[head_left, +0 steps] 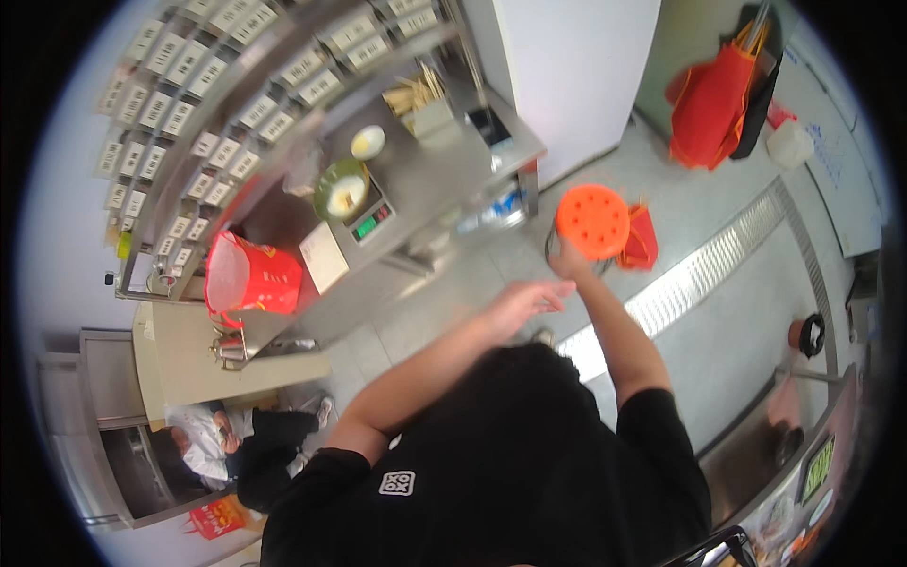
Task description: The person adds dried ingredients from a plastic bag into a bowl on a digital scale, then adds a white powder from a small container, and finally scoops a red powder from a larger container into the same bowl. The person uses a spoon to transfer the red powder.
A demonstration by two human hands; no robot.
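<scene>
A round orange stool (pixel 593 222) with several holes in its seat is in front of me, right of the steel table. My right hand (pixel 567 260) grips its near left rim; some of the fingers are hidden by the seat. Slightly nearer and to the left, my left hand (pixel 531 304) hangs in the air with its fingers stretched out and nothing in it. A red folded cloth-like item (pixel 641 238) shows at the stool's right side.
The steel table (pixel 430 184) bears a scale (pixel 370 224) with a green bowl (pixel 333 194), and a white bowl (pixel 367 142). A red bucket (pixel 255 274) stands at left. A metal drain grate (pixel 694 279) crosses the floor. Red aprons (pixel 713 109) hang far right. Someone (pixel 250 444) sits lower left.
</scene>
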